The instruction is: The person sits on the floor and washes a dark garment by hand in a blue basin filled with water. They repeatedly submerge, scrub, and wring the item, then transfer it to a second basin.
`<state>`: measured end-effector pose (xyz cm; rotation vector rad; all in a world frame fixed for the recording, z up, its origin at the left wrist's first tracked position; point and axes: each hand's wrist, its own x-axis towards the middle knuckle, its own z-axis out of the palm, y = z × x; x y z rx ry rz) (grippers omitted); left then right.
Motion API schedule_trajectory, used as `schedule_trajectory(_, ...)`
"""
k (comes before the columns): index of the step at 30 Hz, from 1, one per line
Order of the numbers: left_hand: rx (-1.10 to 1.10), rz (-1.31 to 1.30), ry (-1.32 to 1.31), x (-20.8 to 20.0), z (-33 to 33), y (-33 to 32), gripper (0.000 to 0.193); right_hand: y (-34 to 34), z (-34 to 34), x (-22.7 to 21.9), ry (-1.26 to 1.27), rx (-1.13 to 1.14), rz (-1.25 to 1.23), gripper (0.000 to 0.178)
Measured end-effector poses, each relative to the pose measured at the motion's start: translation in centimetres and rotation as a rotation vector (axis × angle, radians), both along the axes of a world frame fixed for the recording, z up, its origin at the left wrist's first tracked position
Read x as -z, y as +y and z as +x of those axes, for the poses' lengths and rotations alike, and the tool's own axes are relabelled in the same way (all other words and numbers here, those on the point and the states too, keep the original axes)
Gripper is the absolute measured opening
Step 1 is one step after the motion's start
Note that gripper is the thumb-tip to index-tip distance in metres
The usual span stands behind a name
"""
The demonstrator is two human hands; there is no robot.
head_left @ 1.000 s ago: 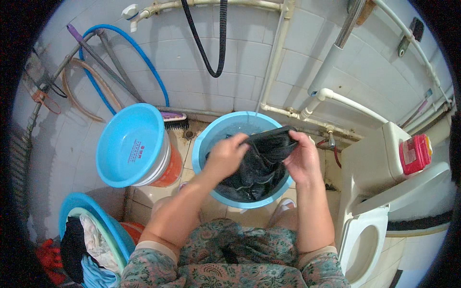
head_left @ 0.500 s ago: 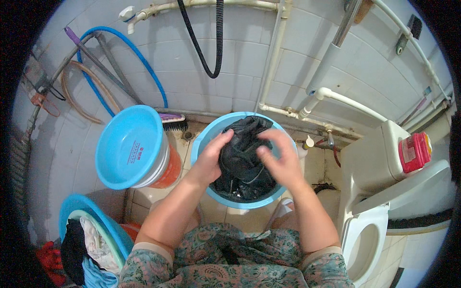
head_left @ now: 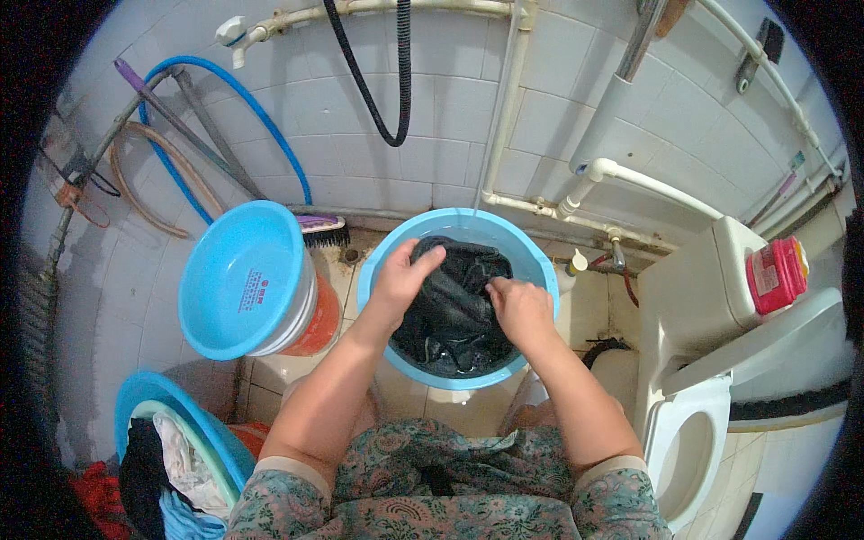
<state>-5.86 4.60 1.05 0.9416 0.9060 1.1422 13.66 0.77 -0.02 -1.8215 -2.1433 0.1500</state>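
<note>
A light-blue basin (head_left: 547, 270) on the floor in front of me holds a wet black cloth (head_left: 454, 310), which looks like a garment and lies bunched up. At its upper left, my left hand (head_left: 400, 286) is closed on the cloth, thumb uppermost; its other fingers are partly hidden. My right hand (head_left: 524, 313) pinches the fabric at the right with thumb and fingertips. Water glistens around the lower folds of the cloth.
Left stands an orange bucket (head_left: 317, 310) topped by a blue basin (head_left: 236, 292). Clothes fill another tub (head_left: 148, 382) at lower left. A toilet (head_left: 688, 450) is at right, with a brush (head_left: 324, 236) and a pump bottle (head_left: 572, 267) near the wall.
My right hand has come down from above the cloth and now pinches it. The cloth is spread lower and flatter in the basin, with more of the basin's far side showing.
</note>
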Motion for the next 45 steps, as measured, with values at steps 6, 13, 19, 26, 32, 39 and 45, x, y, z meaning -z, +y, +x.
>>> schedule_trajectory(6, 0.007, 0.350, 0.698, 0.7, 0.5, -0.5, 0.032, 0.8, 0.7, 3.0, -0.209, -0.037, -0.080, 0.020)
schedule_trajectory(13, -0.215, 0.583, 1.032, 1.0, -2.8, 0.5, 0.031, 1.1, -0.3, -1.3, 0.126, -0.060, 0.265, 0.008)
schedule_trajectory(19, -0.110, 0.421, 0.857, 1.9, 0.3, -0.8, 0.029, 1.2, -2.7, 0.5, 0.201, -0.093, -0.082, 0.015)
schedule_trajectory(26, -0.101, 0.438, 0.961, 1.1, 0.9, -2.4, 0.031, 1.4, -2.2, 2.8, -0.355, -0.191, -0.274, 0.015)
schedule_trajectory(32, -0.162, 0.372, 1.141, -0.6, -0.8, -0.8, 0.028, 0.6, -2.1, -0.9, -0.023, -0.167, 0.135, 0.011)
schedule_trajectory(39, -0.239, 0.475, 1.214, 0.2, -3.4, 1.1, 0.026, -0.9, 2.0, -7.8, 0.804, -0.005, 0.661, 0.010)
schedule_trajectory(45, -0.266, 0.856, 1.129, -0.5, -1.4, 0.3, 0.020, -0.1, 2.6, -5.5, 1.257, -0.112, 0.361, 0.004)
